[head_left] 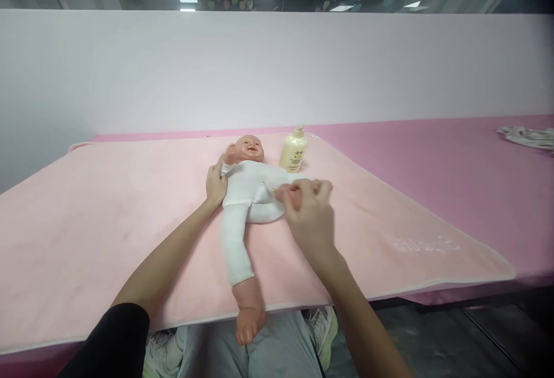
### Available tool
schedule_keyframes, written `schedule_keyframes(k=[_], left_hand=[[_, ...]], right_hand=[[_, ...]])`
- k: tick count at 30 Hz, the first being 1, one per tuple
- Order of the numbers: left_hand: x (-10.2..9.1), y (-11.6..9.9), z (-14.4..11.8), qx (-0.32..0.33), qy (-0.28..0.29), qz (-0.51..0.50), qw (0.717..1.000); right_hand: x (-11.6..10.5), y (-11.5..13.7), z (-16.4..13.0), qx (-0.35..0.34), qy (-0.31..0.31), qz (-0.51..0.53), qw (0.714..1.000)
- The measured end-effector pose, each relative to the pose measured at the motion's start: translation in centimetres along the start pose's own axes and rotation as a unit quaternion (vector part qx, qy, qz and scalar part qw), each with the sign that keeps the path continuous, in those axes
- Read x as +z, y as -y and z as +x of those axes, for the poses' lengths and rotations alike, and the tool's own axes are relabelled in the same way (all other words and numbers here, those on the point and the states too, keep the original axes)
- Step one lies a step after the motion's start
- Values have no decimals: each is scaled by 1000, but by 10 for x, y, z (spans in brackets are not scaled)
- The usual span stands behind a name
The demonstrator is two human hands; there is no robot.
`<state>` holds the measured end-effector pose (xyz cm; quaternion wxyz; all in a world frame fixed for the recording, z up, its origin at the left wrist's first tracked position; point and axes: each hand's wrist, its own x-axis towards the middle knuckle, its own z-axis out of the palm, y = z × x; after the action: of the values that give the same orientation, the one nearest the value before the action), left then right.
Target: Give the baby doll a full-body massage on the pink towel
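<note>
A baby doll (244, 184) with a white cloth body lies on its back, its head away from me. My left hand (215, 186) is closed around the doll's arm at the left side, close to its raised little hand. With my right hand (309, 208) I grip the doll's foot (291, 194), and that leg is bent up and out to the right. The other leg (236, 242) stretches toward me, its bare foot (250, 320) hanging past the table's front edge. Just behind my right hand stands a pale yellow pump bottle (293, 152).
A light pink towel (130, 205) lies under the doll, over a darker pink padded table (450, 176). Behind rises a white wall panel (277, 72) with dark glass above. A crumpled pale cloth (528, 136) lies at the far right.
</note>
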<state>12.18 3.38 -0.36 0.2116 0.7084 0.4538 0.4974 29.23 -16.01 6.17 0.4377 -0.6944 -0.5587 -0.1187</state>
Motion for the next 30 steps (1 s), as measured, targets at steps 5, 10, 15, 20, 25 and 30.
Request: schedule_keyframes(k=[5,10,15,20,25,30], left_hand=[[-1,1,0,48,19,111,992],[-2,2,-1,55,16,88,995],[-3,-1,-1,45,12,88,995],[-3,1,0,58,14,67,996],[-3,3,0,70,16,61,996],[-2,5,1,71,16,56,996]], right_hand=[[30,10,18,-21,92,-30,995],[25,11,14,-29,94,-61,993],[32,12,1,-83,52,-129,987],[38,15,-4,-96,35,-172,980],[38,17,-1,-96,29,-196,975],[38,18,0,-92,37,-203,974]])
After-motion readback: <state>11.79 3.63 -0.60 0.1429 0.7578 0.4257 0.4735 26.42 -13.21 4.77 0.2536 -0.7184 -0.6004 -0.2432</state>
